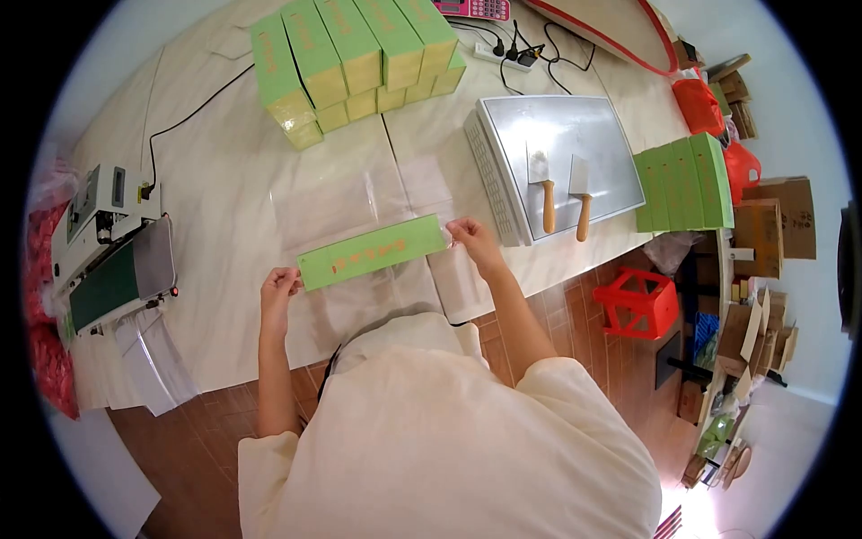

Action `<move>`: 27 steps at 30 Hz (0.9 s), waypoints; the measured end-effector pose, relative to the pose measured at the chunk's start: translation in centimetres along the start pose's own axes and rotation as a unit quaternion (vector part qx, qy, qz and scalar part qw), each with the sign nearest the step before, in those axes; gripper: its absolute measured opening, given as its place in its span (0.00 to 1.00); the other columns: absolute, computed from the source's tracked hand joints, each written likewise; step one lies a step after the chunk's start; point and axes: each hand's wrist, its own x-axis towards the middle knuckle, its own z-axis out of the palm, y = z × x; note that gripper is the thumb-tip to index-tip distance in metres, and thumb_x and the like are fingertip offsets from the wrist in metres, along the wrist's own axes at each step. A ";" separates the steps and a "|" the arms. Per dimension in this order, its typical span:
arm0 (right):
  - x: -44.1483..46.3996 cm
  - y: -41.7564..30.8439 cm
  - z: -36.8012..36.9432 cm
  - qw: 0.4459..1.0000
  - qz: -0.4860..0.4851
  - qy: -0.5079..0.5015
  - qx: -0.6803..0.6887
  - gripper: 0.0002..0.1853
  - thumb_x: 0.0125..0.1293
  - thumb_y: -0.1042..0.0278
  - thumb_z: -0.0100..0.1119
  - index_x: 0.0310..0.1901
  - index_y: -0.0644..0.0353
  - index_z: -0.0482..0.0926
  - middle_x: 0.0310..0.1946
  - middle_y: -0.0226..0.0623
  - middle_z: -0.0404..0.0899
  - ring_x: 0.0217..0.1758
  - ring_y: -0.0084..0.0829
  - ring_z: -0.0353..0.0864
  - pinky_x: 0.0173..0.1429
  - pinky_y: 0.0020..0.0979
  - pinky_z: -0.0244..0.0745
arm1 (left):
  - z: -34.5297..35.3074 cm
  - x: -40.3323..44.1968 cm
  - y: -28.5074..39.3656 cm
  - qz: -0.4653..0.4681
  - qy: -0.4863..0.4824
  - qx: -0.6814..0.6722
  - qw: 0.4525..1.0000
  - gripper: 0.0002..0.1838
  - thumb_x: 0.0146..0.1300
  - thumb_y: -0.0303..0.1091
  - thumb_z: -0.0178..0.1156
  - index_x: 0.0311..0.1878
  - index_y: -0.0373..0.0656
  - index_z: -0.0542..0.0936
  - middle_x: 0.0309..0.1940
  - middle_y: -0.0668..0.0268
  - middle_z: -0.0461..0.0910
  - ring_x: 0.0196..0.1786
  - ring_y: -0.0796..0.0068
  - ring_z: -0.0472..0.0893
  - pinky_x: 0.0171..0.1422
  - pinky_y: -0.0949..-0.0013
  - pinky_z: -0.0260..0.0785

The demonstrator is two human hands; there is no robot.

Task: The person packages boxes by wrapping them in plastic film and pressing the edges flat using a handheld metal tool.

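Note:
A long green box (373,252) with orange lettering lies slightly tilted across the table in front of me. My left hand (279,286) pinches at its left end; whether the fingers hold the box itself or film around it is hard to see. At the opposite end, my right hand (473,239) is closed on a bit of clear plastic wrap (445,237) sticking out past the box. Sheets of clear plastic film (328,216) lie flat on the table behind and under the box.
Stacked green boxes (346,54) stand at the back. To the right, two wooden-handled spatulas (549,202) rest on a metal-topped machine (575,135), beside more green boxes (687,184). A corded machine (112,242) sits left, near plastic sheets (154,359). A red stool (639,304) is on the floor.

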 end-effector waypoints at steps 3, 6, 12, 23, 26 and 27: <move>-0.4 -1.0 -0.8 0.998 -0.017 0.056 -0.017 0.10 0.70 0.63 0.62 0.41 0.62 0.82 0.31 0.27 0.79 0.33 0.18 0.74 0.39 0.23 0.70 | -0.3 -0.4 -0.1 0.014 0.031 -0.030 0.999 0.09 0.70 0.39 0.62 0.41 0.43 0.80 0.38 0.70 0.82 0.35 0.84 0.76 0.42 0.77 0.67; 0.2 -0.3 -2.5 0.992 -0.025 0.109 -0.067 0.10 0.69 0.64 0.62 0.42 0.62 0.82 0.31 0.27 0.80 0.33 0.17 0.74 0.38 0.24 0.70 | -1.1 -0.9 -0.3 0.025 0.091 -0.045 0.995 0.10 0.70 0.41 0.61 0.42 0.43 0.79 0.38 0.70 0.82 0.34 0.84 0.76 0.41 0.77 0.67; -1.2 -4.7 2.4 0.898 -0.259 0.158 -0.318 0.16 0.63 0.67 0.67 0.50 0.62 0.78 0.41 0.39 0.80 0.42 0.31 0.77 0.46 0.30 0.73 | -4.0 -1.8 -2.7 0.014 0.212 -0.109 0.971 0.14 0.73 0.45 0.57 0.48 0.44 0.77 0.41 0.70 0.82 0.36 0.82 0.77 0.42 0.77 0.67; -0.9 -3.4 14.3 0.722 -0.385 -0.137 -0.558 0.40 0.42 0.61 0.78 0.58 0.57 0.69 0.51 0.38 0.75 0.58 0.43 0.72 0.70 0.52 0.59 | 1.2 -2.7 -6.4 -0.144 0.144 -0.286 0.936 0.46 0.70 0.70 0.41 0.75 0.37 0.56 0.68 0.54 0.66 0.67 0.60 0.70 0.71 0.58 0.60; -3.2 -5.8 14.3 0.772 -0.410 -0.127 -0.469 0.43 0.43 0.64 0.78 0.61 0.59 0.65 0.55 0.40 0.73 0.61 0.42 0.72 0.72 0.53 0.57 | 1.9 -3.7 -2.1 -0.113 0.128 -0.364 0.916 0.47 0.69 0.74 0.32 0.75 0.41 0.56 0.70 0.55 0.65 0.67 0.63 0.71 0.73 0.56 0.56; -4.0 -6.7 14.3 0.770 -0.412 -0.121 -0.472 0.43 0.43 0.64 0.78 0.61 0.59 0.65 0.55 0.40 0.73 0.61 0.42 0.72 0.72 0.53 0.57 | 2.2 -4.2 -0.8 -0.111 0.121 -0.365 0.916 0.47 0.69 0.74 0.32 0.75 0.41 0.56 0.70 0.55 0.65 0.67 0.63 0.71 0.73 0.56 0.56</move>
